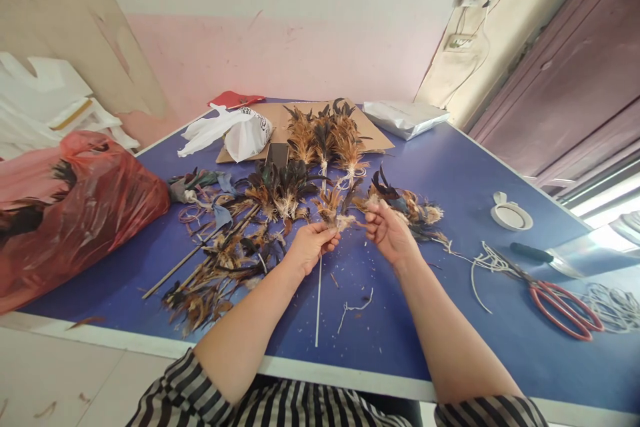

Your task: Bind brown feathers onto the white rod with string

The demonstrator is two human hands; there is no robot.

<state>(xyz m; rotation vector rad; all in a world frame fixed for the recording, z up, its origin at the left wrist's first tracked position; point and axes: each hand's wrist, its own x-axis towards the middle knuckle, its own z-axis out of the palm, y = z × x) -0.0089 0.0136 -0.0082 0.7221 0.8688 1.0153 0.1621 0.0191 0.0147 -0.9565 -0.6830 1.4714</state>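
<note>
My left hand [309, 245] is closed around the top of a thin white stick [318, 300] and a small bunch of brown feathers [334, 205] held against it. My right hand [387, 230] is pinched beside that bunch, fingers on its downy base. Both hands hover over a blue table [440, 173]. A pile of loose brown and black feathers [410, 207] lies just beyond my right hand. More feathers and sticks [225, 260] are heaped left of my left hand. Three finished feather tufts [325, 137] lie on cardboard further back.
A red plastic bag [75, 207] of feathers sits at the left edge. Red-handled scissors [560, 297], white string [487, 263], a knife [555, 257] and a white lid [510, 215] lie to the right. A white bag [240, 130], a phone [277, 155] and a silver packet [403, 117] are at the back.
</note>
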